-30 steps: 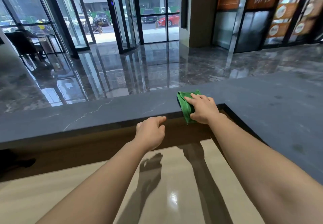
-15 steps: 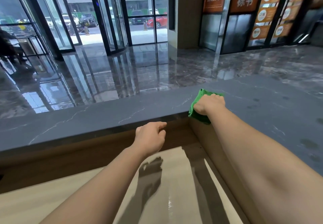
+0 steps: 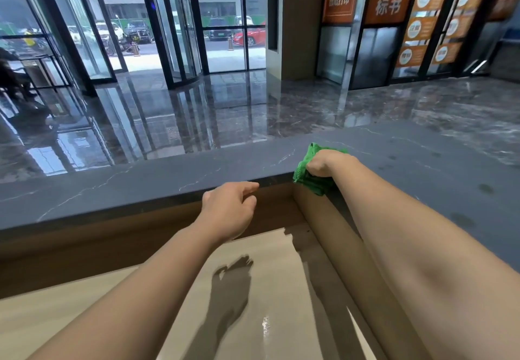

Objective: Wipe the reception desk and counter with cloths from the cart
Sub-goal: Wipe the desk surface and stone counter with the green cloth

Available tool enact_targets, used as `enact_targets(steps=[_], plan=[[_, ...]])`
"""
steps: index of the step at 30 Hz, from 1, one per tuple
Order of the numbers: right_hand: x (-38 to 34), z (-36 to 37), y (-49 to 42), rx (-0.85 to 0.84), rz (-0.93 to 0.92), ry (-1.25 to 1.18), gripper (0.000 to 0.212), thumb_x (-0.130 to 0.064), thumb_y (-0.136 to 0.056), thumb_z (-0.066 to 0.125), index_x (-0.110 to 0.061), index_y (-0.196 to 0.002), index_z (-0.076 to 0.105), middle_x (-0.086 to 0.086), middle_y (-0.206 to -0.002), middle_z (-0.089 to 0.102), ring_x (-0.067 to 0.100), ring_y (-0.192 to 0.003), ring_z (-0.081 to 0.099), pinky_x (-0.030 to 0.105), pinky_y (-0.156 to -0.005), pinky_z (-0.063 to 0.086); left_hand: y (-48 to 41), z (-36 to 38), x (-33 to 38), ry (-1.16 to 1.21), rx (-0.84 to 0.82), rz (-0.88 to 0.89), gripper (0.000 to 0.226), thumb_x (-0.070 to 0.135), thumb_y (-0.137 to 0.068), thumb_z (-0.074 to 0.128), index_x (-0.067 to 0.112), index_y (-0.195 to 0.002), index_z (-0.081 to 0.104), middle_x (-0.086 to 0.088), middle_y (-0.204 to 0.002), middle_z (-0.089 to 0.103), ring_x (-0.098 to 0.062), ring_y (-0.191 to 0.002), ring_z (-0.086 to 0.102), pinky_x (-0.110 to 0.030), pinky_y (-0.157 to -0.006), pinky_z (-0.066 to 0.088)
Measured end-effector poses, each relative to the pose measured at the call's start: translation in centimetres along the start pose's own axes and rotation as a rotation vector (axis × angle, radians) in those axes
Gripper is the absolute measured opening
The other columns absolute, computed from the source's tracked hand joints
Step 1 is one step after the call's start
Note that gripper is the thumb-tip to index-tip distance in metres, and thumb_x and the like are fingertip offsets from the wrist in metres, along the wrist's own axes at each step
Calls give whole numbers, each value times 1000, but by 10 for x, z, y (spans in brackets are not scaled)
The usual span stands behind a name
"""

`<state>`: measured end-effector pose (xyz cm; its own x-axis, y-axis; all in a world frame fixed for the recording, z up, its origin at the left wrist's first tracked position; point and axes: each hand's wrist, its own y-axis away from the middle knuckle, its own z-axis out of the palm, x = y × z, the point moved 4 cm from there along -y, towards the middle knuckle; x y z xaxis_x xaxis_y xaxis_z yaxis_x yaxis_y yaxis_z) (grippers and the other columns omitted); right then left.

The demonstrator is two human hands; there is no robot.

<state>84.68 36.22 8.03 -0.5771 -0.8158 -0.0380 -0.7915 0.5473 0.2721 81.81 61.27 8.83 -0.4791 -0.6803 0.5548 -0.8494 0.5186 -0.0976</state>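
cloth [image 3: 309, 174], green and bunched, sits at the inner corner of the grey counter [image 3: 140, 185], gripped by the right hand [image 3: 327, 162]. left hand [image 3: 229, 210] hovers loosely curled, holding nothing, above the beige desk [image 3: 84, 312].

Cloth [image 3: 311, 172] on counter [image 3: 168, 179] inner corner; desk [image 3: 84, 317] below.

Bright daylight through glass doors [image 3: 225, 22]; glare on floor [image 3: 168, 123]; edges warped, signs [image 3: 425, 19] blurred
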Motion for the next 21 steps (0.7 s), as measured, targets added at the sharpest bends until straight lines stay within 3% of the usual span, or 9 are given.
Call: enact_targets(steps=[3, 6, 10, 13, 21], plan=[[6, -3, 6, -25, -38, -31, 30, -22, -96, 35, -7, -116, 51, 15, -118, 50, 33, -108, 52, 42, -97, 42, 14, -9, 3, 20, 24, -4, 38, 25, -100, 47, 28, -138, 51, 8, -137, 56, -16, -130, 48, -48, -114, 29], [15, -2, 15, -27, -86, -22, 33, -20, -98, 32, -6, -121, 51, 16, -126, 49, 32, -110, 51, 40, -96, 41, 34, -11, 8, -12, 59, -41, 38, 26, -100, 47, 29, -138, 51, 8, -135, 57, -16, -129, 49, -48, -114, 28], [33, 4, 33, -40, -128, -11, 28, -21, -97, 32, -6, -113, 50, 19, -123, 48, 30, -99, 44, 38, -88, 36, 56, -1, 22, -36, 78, -89, 38, 27, -100, 46, 30, -138, 50, 9, -137, 56, -15, -131, 47, -45, -117, 23], [46, 9, 47, -48, -161, -42, 41, -22, -98, 33, -4, -131, 49, 17, -135, 47, 32, -112, 48, 40, -96, 36, 69, 13, 40, -52, 87, -106, 38, 28, -100, 45, 32, -138, 49, 11, -140, 52, -14, -134, 43, -40, -114, 20], [62, 18, 54, -25, -276, -32, 49, -25, -98, 28, -5, -138, 48, 20, -148, 41, 35, -129, 44, 43, -107, 36, 89, 43, 84, -19, 90, -119, 39, 28, -99, 45, 32, -138, 51, 13, -138, 54, -13, -132, 45, -38, -114, 23]])
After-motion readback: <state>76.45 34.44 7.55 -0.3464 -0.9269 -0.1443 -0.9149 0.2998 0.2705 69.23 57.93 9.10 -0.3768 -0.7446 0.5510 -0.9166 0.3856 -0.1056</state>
